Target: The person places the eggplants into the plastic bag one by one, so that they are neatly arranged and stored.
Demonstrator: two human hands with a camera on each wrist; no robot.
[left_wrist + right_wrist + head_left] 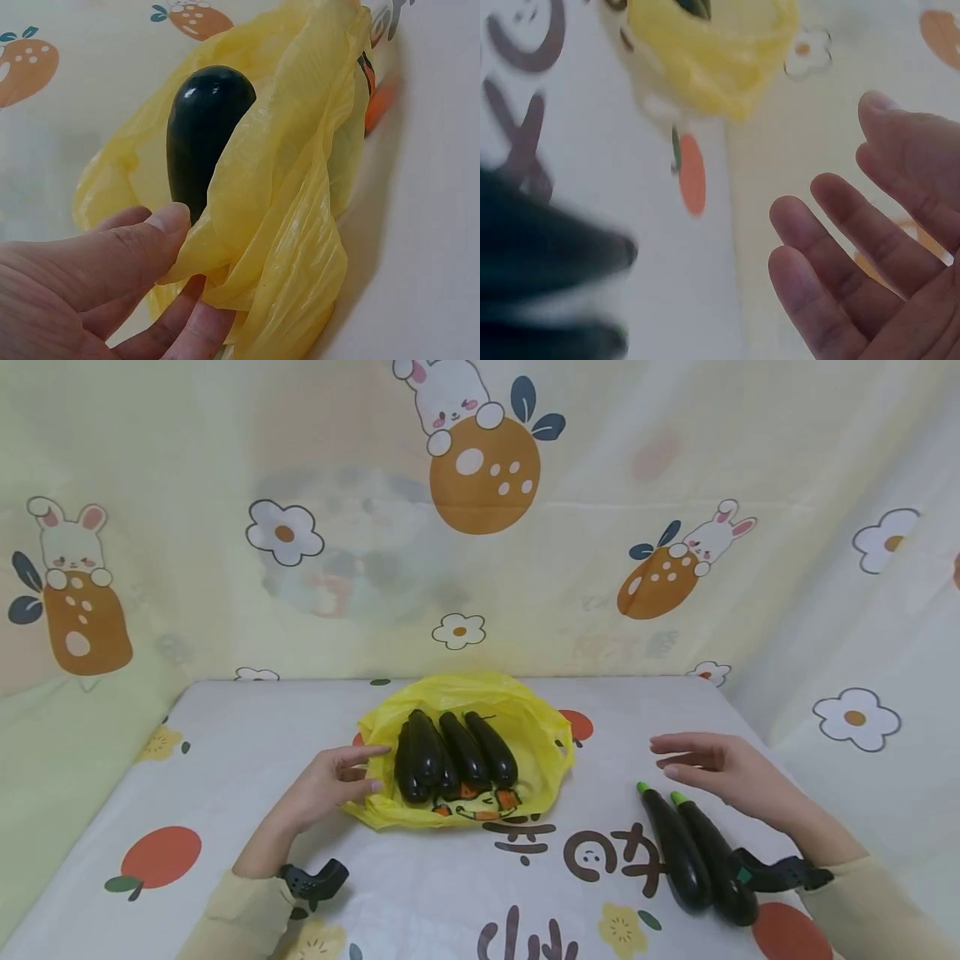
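Note:
A yellow plastic bag (540, 760) lies spread on the table with several dark eggplants (491, 750) in its mouth. My left hand (336, 785) is at the bag's left edge, thumb and fingers apart. In the left wrist view, the thumb (171, 219) is right at the bag's rim, beside the rounded end of one eggplant (206, 127). Two more eggplants (678, 852) with bright green tips lie side by side on the right. Above their tips hovers my right hand (716, 768), its fingers (802, 281) relaxed and spread, holding nothing.
A pale printed cloth with fruit, flowers and lettering covers the table (420, 893). Behind it hangs a patterned curtain (352, 610), with more cloth on both sides. Black bands (315, 881) are strapped round both wrists.

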